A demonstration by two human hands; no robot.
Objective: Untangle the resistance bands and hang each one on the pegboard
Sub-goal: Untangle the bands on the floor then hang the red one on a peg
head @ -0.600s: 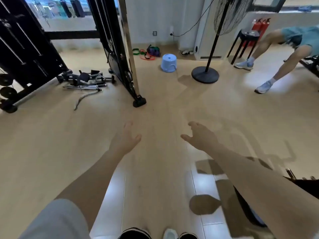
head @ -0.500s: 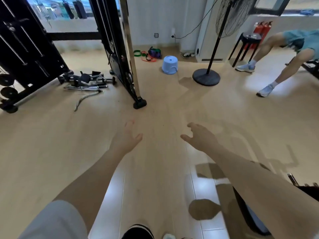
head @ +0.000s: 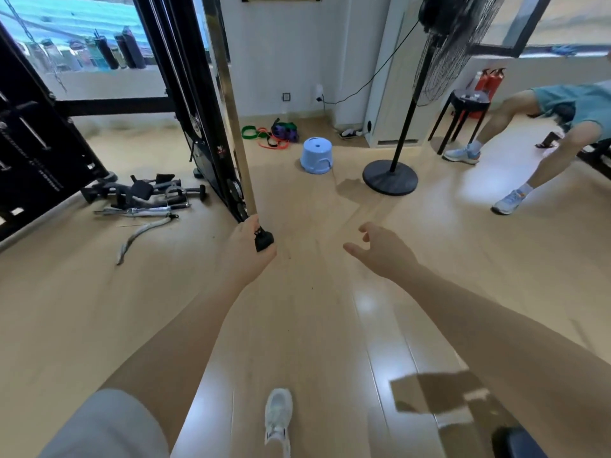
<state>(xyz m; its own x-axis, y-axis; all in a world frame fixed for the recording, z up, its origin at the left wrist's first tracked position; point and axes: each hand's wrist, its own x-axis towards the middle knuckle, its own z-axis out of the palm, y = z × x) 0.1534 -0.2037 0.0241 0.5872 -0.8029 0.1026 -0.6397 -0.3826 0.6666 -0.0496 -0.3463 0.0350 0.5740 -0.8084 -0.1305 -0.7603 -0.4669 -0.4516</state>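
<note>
Fingers loose; stool sits before tangled bands.

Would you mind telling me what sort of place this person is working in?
Most likely a small gym: a black cable machine stands at left, handle attachments lie on the floor, and coloured resistance bands are piled by the wall.

Colours on the pale wooden floor

Resistance bands — green, orange-red, purple; stool — light blue; fan base black; shoe white.
</note>
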